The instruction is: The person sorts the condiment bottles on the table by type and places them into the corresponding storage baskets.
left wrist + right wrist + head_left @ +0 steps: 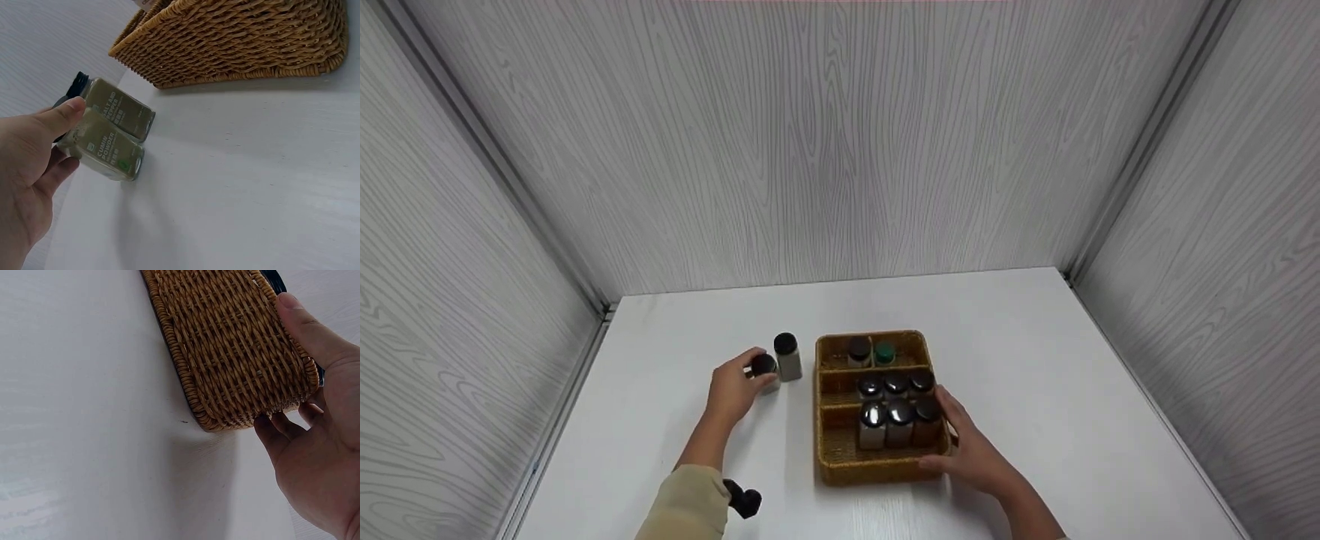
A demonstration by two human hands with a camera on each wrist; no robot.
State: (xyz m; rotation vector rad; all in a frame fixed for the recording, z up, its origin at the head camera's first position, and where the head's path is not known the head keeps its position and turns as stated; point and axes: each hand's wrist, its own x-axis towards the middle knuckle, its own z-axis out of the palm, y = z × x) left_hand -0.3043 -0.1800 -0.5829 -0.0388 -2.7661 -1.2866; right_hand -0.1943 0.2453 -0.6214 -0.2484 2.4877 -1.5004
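My left hand [733, 391] pinches the black cap of a clear jar of cumin powder [109, 147] between thumb and fingers. The jar looks upright, with its base close over the white table. Right beside it stands a taller-looking salt and pepper jar [789, 364], also black-capped, partly covered by the cumin jar in the left wrist view. At the near right corner of a brown wicker basket [877, 474], my right hand [973, 454] grips the wall. Its thumb lies along the rim at the front, the fingers against the right side.
Dividers split the basket into three rows. Dark-capped jars [899, 427] fill the right part of the near and middle rows. The far row holds a brown-capped jar [859, 352] and a green-capped jar [885, 354]. Grey wood-grain panels [825, 150] enclose the white table [1035, 360].
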